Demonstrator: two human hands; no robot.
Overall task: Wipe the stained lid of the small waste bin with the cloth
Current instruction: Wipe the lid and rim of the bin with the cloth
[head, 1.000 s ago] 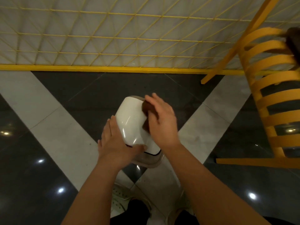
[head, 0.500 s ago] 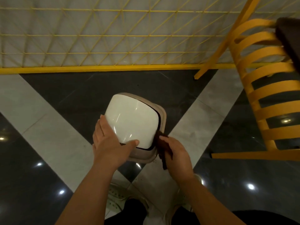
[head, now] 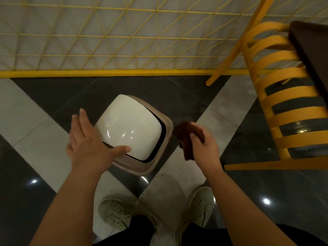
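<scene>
- Bin (head: 142, 167) stands on the floor (head: 35, 132) right in front of the person's shoes (head: 115, 213), between the two hands, with a yellow chair (head: 284, 110) off to the right and a yellow mesh fence (head: 106, 41) on the far side.
- Lid (head: 130, 124) is a glossy cream dome with rounded corners, seated in a beige collar; a dark gap shows along its right and near edges.
- Handling, as a guess: a small plastic bin like this is likely light and would skate on the polished tiles, so it wants steadying at the rim or side, not on the smooth, slippery dome. The lid looks as if it could rock in its collar under a push.
- Left hand (head: 88, 144) has its fingers spread wide along the bin's left side, thumb tip resting on the lid's near edge: a bracing touch, not a grip.
- Right hand (head: 204, 148) is closed around the cloth (head: 188, 139), a dark brown wad, soft and limp, with a tail hanging below the fist; it is held just right of the bin, clear of the lid.
- Orientation: the lid is nearly square and sits turned on the floor pattern, its slightly longer run going from far-left to near-right, the opening gap facing right and near.
- No stain is visible on the lid from here.
</scene>
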